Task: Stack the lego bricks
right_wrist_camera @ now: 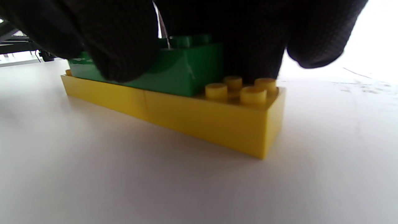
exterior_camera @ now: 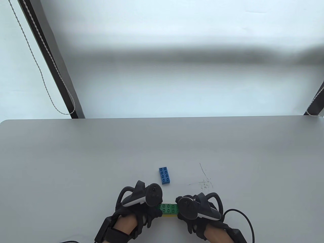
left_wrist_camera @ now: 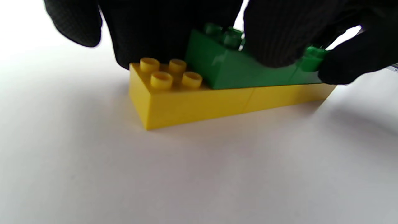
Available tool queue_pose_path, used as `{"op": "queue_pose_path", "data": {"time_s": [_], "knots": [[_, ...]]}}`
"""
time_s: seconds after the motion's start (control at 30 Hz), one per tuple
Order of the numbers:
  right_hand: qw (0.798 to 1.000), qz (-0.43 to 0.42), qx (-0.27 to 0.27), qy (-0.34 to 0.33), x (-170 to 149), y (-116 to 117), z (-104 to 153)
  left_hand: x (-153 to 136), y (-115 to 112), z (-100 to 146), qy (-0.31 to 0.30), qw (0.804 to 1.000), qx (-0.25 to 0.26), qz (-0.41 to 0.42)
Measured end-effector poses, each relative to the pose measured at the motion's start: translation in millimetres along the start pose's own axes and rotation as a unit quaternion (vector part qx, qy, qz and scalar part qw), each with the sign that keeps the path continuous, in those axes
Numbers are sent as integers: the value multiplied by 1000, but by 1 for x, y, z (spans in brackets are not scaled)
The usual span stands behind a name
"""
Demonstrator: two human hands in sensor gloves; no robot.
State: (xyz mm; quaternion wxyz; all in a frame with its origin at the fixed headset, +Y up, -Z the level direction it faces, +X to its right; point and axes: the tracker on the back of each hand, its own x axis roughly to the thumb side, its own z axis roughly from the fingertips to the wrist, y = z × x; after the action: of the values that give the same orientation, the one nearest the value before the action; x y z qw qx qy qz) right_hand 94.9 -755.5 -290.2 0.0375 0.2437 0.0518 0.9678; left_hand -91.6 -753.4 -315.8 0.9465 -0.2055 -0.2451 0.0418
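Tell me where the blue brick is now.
In the table view, the blue brick lies alone on the table, just beyond the two hands, nearer the left hand.

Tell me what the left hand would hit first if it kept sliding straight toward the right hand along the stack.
Probably the right hand. The left hand and it sit at opposite ends of the green brick, which is on the yellow brick. Only the green brick's exposed studs separate them; depth is unclear.

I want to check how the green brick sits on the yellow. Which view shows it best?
Left wrist view: green brick sits centred on the yellow, studs bare at both ends. Right wrist view hides much behind fingers; table view shows only its top.
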Motion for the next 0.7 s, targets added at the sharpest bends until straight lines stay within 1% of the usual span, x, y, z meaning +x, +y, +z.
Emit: {"op": "queue_pose_path", "data": {"time_s": [0.1,0.3,0.47,0.6,0.7], "knots": [[1000,-22,15,9,-3,0,-2,0,0,0,0,1000,-1,5],[998,-59,26,16,-9,2,-3,-3,-1,-1,1,1000,-8,29],[995,-85,50,14,-12,4,-6,-8,-3,-4,-5,999,-14,52],[993,-102,56,7,-16,6,-6,-12,1,-7,-11,997,-28,70],[991,-118,64,9,-17,8,-6,-17,5,-9,-18,995,-11,98]]}}
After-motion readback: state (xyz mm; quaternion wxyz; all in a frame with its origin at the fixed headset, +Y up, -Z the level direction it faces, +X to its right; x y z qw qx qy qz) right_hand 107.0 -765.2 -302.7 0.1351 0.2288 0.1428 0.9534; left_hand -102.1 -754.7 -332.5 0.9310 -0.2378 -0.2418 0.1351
